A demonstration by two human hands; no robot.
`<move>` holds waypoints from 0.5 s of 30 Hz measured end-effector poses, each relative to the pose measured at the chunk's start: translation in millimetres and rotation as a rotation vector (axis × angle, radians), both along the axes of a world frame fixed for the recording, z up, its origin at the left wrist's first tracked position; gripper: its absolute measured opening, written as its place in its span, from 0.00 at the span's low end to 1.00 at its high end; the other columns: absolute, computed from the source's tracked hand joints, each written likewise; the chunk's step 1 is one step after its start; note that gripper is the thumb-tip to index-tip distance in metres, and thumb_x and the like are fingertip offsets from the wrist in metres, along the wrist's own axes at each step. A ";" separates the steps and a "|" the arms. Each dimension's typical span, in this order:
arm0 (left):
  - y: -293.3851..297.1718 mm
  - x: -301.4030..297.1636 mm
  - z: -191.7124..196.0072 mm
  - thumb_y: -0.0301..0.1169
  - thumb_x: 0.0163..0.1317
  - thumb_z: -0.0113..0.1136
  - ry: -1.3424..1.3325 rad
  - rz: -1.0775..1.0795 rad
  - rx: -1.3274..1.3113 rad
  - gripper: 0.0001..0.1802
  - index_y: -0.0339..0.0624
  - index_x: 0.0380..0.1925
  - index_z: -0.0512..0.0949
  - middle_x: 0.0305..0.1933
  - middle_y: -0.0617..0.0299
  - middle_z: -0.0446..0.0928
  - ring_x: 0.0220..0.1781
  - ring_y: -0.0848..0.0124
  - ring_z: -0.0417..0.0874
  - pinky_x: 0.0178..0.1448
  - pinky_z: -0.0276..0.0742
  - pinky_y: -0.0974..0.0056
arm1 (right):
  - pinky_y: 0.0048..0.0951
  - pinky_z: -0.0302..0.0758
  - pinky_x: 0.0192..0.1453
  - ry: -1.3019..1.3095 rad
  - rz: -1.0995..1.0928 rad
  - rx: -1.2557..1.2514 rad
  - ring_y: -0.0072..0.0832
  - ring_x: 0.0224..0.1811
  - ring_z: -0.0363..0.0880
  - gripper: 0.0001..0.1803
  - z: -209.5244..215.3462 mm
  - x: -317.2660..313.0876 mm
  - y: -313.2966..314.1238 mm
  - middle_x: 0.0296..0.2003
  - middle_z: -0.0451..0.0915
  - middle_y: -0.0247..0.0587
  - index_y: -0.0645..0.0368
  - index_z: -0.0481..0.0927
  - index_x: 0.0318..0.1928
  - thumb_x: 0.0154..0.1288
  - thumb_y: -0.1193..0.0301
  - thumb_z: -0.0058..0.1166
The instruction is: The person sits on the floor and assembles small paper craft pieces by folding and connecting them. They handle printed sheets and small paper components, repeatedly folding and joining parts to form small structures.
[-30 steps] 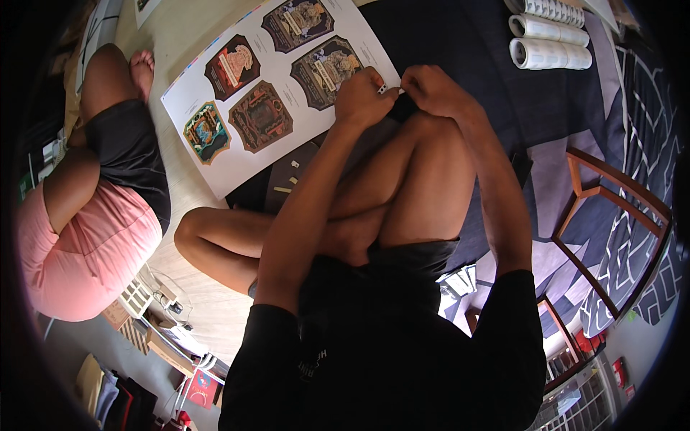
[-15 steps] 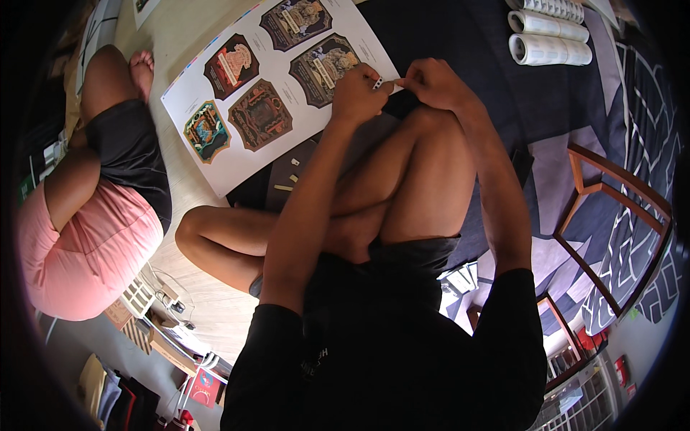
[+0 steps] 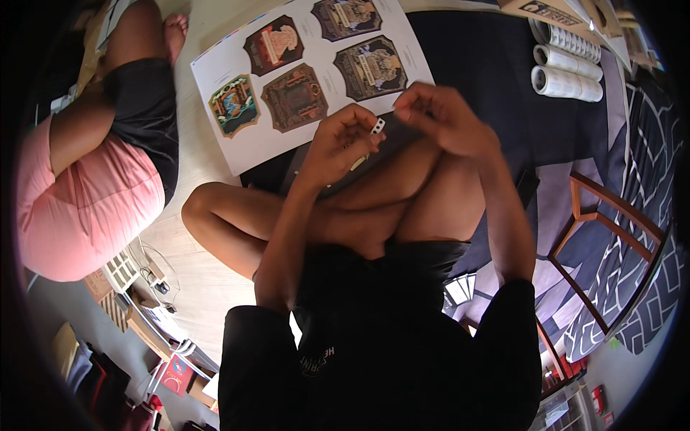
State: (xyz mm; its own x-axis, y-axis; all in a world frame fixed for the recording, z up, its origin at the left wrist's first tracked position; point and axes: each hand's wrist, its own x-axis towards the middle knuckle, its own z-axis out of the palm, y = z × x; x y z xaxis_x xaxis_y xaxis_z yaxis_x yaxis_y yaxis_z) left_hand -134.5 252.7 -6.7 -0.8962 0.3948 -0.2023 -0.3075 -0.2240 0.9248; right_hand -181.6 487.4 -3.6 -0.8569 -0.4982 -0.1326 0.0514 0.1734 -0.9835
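Note:
Between the thumb and fingers of my left hand (image 3: 339, 144) is a small white piece with black dots (image 3: 378, 126), like a die. My right hand (image 3: 449, 122) hovers just to its right, apart from it. Its thumb and forefinger come together in a pinch, slightly smeared; whether anything small sits between them cannot be made out. Beyond both hands lies a large white printed sheet (image 3: 233, 159) with several ornate dark label designs. A dark flat surface (image 3: 402, 138) shows under my hands, and a small pale strip (image 3: 359, 162) on it is partly hidden by my left hand.
Another person in a pink top (image 3: 100, 201) sits at the left. Several rolled white sheets (image 3: 571, 82) lie on the dark cloth at the far right, near a cardboard box (image 3: 550, 13). A wooden chair frame (image 3: 622, 208) stands right. Cables (image 3: 154, 273) lie lower left.
My hands have drawn back from the sheet toward me and parted, the left one turning so the dotted face shows. The whole view has shifted slightly.

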 end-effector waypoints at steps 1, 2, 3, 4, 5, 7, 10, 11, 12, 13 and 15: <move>-6.9 4.2 2.8 0.22 0.64 0.62 0.017 -0.012 -0.015 0.09 0.36 0.42 0.75 0.39 0.61 0.79 0.39 0.76 0.81 0.45 0.79 0.69 | 0.27 0.75 0.43 -0.055 0.057 -0.082 0.22 0.38 0.79 0.06 8.4 6.7 -12.8 0.35 0.82 0.37 0.62 0.82 0.42 0.66 0.76 0.62; -15.1 8.1 5.0 0.22 0.65 0.61 0.033 -0.024 -0.031 0.09 0.36 0.43 0.74 0.39 0.60 0.79 0.40 0.75 0.81 0.45 0.80 0.68 | 0.25 0.75 0.45 -0.016 0.073 -0.076 0.21 0.38 0.79 0.05 12.5 13.0 -24.8 0.35 0.82 0.37 0.63 0.81 0.42 0.67 0.76 0.59; -23.0 12.4 7.2 0.22 0.65 0.61 0.048 -0.031 -0.050 0.09 0.35 0.44 0.74 0.40 0.59 0.79 0.41 0.74 0.82 0.45 0.81 0.67 | 0.25 0.75 0.45 -0.045 0.080 -0.095 0.20 0.38 0.79 0.05 16.2 17.7 -33.5 0.35 0.82 0.37 0.64 0.81 0.42 0.68 0.76 0.59; -29.1 16.2 8.0 0.22 0.65 0.61 0.041 -0.015 -0.047 0.09 0.35 0.44 0.74 0.39 0.59 0.79 0.41 0.74 0.82 0.44 0.80 0.68 | 0.24 0.75 0.46 -0.074 0.087 -0.114 0.20 0.38 0.79 0.05 19.6 21.6 -41.9 0.35 0.83 0.37 0.64 0.81 0.42 0.68 0.76 0.58; -34.7 20.3 8.0 0.22 0.65 0.61 0.035 0.000 -0.044 0.09 0.35 0.43 0.74 0.39 0.60 0.79 0.40 0.75 0.82 0.44 0.80 0.68 | 0.23 0.74 0.46 -0.104 0.095 -0.132 0.19 0.38 0.79 0.05 23.5 24.9 -49.8 0.35 0.83 0.37 0.65 0.81 0.42 0.68 0.76 0.58; -49.6 28.5 10.8 0.23 0.66 0.61 0.040 0.022 -0.079 0.08 0.35 0.43 0.75 0.39 0.61 0.79 0.39 0.75 0.81 0.43 0.79 0.69 | 0.22 0.73 0.46 -0.083 0.136 -0.086 0.17 0.40 0.77 0.06 35.0 27.6 -63.4 0.35 0.82 0.35 0.66 0.81 0.42 0.68 0.76 0.58; -69.8 39.3 15.9 0.23 0.66 0.62 0.059 0.045 -0.150 0.07 0.35 0.41 0.75 0.38 0.62 0.79 0.39 0.76 0.81 0.42 0.78 0.70 | 0.21 0.70 0.47 -0.041 0.193 0.012 0.15 0.41 0.74 0.05 45.3 32.3 -82.8 0.36 0.80 0.31 0.66 0.81 0.42 0.69 0.76 0.57; -76.2 42.9 17.0 0.23 0.66 0.61 0.059 0.064 -0.154 0.06 0.35 0.40 0.76 0.37 0.62 0.79 0.38 0.76 0.81 0.42 0.78 0.70 | 0.21 0.70 0.46 -0.033 0.206 0.056 0.15 0.40 0.74 0.05 48.2 33.4 -91.0 0.35 0.80 0.31 0.66 0.81 0.41 0.69 0.76 0.57; -81.8 46.7 17.9 0.23 0.66 0.61 0.057 0.085 -0.157 0.06 0.35 0.40 0.76 0.36 0.63 0.79 0.38 0.77 0.81 0.41 0.77 0.70 | 0.21 0.70 0.46 -0.024 0.220 0.102 0.14 0.40 0.73 0.05 50.4 34.7 -98.7 0.35 0.80 0.31 0.66 0.81 0.40 0.69 0.76 0.57; -87.4 49.8 18.7 0.24 0.65 0.62 0.078 0.112 -0.178 0.05 0.35 0.38 0.77 0.34 0.64 0.79 0.35 0.78 0.80 0.39 0.76 0.70 | 0.21 0.70 0.45 -0.018 0.228 0.107 0.14 0.39 0.73 0.05 51.1 36.3 -106.6 0.34 0.79 0.31 0.66 0.81 0.40 0.69 0.76 0.57; -98.8 54.6 20.2 0.25 0.63 0.64 0.119 0.162 -0.217 0.05 0.35 0.34 0.78 0.29 0.66 0.79 0.29 0.80 0.78 0.35 0.75 0.70 | 0.20 0.70 0.44 -0.006 0.240 0.119 0.14 0.38 0.73 0.05 50.1 39.8 -121.4 0.33 0.79 0.31 0.66 0.81 0.39 0.68 0.76 0.57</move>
